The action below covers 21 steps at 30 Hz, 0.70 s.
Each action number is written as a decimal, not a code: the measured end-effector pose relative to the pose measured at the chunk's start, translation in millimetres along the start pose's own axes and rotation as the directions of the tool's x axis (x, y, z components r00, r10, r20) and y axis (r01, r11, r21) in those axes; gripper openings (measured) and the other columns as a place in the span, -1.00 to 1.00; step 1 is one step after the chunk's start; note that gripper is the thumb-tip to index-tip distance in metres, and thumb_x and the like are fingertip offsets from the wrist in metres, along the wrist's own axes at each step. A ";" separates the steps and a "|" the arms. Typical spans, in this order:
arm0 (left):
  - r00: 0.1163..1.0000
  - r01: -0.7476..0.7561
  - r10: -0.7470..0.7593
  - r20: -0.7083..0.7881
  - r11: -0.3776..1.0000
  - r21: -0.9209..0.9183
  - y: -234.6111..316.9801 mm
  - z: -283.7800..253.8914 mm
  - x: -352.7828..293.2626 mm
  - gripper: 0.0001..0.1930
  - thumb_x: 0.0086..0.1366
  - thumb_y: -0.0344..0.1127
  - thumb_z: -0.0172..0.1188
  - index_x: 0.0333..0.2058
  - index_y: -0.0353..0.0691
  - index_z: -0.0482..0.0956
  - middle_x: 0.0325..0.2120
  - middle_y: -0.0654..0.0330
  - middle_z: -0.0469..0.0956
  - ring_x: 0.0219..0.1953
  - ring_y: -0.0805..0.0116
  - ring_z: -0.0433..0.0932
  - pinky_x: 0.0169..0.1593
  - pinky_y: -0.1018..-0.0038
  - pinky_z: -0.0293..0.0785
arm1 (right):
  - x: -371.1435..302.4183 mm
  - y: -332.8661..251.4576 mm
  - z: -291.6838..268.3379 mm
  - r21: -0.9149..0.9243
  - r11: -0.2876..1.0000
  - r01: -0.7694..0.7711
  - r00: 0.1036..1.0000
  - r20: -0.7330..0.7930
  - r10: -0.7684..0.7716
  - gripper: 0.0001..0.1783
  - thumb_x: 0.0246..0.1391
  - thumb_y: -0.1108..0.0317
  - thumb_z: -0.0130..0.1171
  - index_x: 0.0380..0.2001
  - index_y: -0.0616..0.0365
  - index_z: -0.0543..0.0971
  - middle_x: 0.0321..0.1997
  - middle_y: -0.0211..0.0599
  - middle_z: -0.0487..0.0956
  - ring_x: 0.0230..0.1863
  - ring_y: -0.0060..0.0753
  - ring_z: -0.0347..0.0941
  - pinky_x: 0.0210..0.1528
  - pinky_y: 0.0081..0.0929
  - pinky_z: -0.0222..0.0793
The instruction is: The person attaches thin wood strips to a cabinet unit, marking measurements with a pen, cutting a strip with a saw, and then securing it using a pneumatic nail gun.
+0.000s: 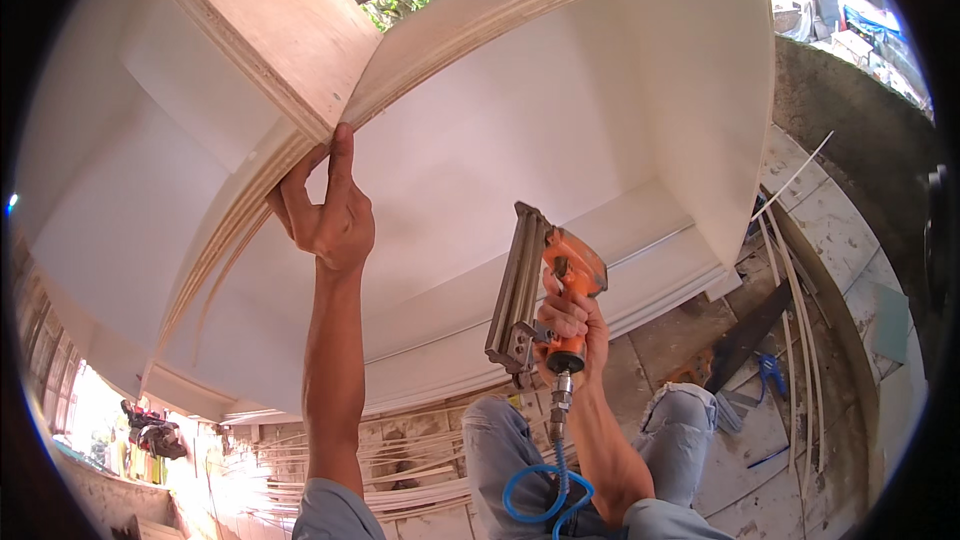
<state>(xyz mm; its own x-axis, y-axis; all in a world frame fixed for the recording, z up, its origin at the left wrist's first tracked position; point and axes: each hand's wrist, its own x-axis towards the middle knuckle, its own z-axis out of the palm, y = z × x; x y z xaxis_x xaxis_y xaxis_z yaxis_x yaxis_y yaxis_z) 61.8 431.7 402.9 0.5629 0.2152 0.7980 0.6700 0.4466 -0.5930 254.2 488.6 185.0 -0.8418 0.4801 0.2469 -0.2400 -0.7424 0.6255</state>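
Note:
My left hand (pixel 338 220) reaches up to the corner where the panels of a large pale plywood cabinet (pixel 520 110) meet. Its fingers close on the panel's front edge, with one finger against the corner. A thin wooden strip (pixel 222 275) runs from these fingers down along the edge, its lower part standing slightly off it. In my right hand (pixel 580 325) is an orange nail gun (pixel 575 252), gripped by its handle. The gun stands in front of the cabinet's opening, apart from the wood. A blue air hose (pixel 515 500) joins the handle's base.
Handsaw (pixel 745 335), blue-handled tool (pixel 770 375) and long thin strips (pixel 800 350) lie on the tiled floor to the right. More strips (pixel 430 460) are spread below the cabinet at lower left. My bent knees (pixel 680 440) are close beneath the gun.

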 end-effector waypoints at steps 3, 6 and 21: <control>1.000 -0.018 0.018 0.016 1.000 0.019 -4.6 -3.8 -1.7 -0.68 0.16 -0.55 0.28 -0.12 -0.07 0.72 -0.27 0.26 0.51 -0.30 0.32 0.44 -0.20 0.39 0.36 | 7.2 17.1 25.7 0.046 0.998 -0.046 0.998 0.051 0.044 -0.59 0.19 0.45 -0.04 0.04 0.54 0.39 -0.68 -0.55 0.30 -0.65 -0.70 0.22 -0.56 -0.65 0.32; 0.999 -0.044 0.044 0.008 0.999 0.016 -4.6 -0.5 -1.9 -0.67 0.16 -0.57 0.26 -0.12 -0.07 0.72 -0.28 0.26 0.49 -0.26 0.31 0.40 -0.20 0.40 0.36 | 17.0 31.9 47.5 0.102 0.986 -0.133 0.980 0.160 0.116 -0.58 0.23 0.43 -0.09 0.08 0.52 0.38 -0.64 -0.53 0.31 -0.63 -0.69 0.22 -0.55 -0.63 0.31; 1.000 0.006 -0.005 0.015 0.997 -0.077 -1.2 -3.8 3.5 -0.69 0.18 -0.61 0.18 -0.15 -0.14 0.72 -0.27 0.23 0.52 -0.25 0.30 0.41 -0.25 0.40 0.35 | 34.6 71.5 70.4 0.112 0.944 -0.311 0.906 0.334 0.259 -0.51 0.24 0.41 -0.13 0.18 0.49 0.31 -0.62 -0.53 0.28 -0.61 -0.66 0.20 -0.51 -0.60 0.33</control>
<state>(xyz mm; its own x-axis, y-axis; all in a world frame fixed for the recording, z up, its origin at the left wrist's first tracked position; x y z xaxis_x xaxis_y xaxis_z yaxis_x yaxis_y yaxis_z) 64.8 428.6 406.1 0.5522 0.2263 0.8024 0.7087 0.3795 -0.5948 242.0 485.1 290.4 -0.6632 0.3988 0.6334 0.0898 -0.7978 0.5963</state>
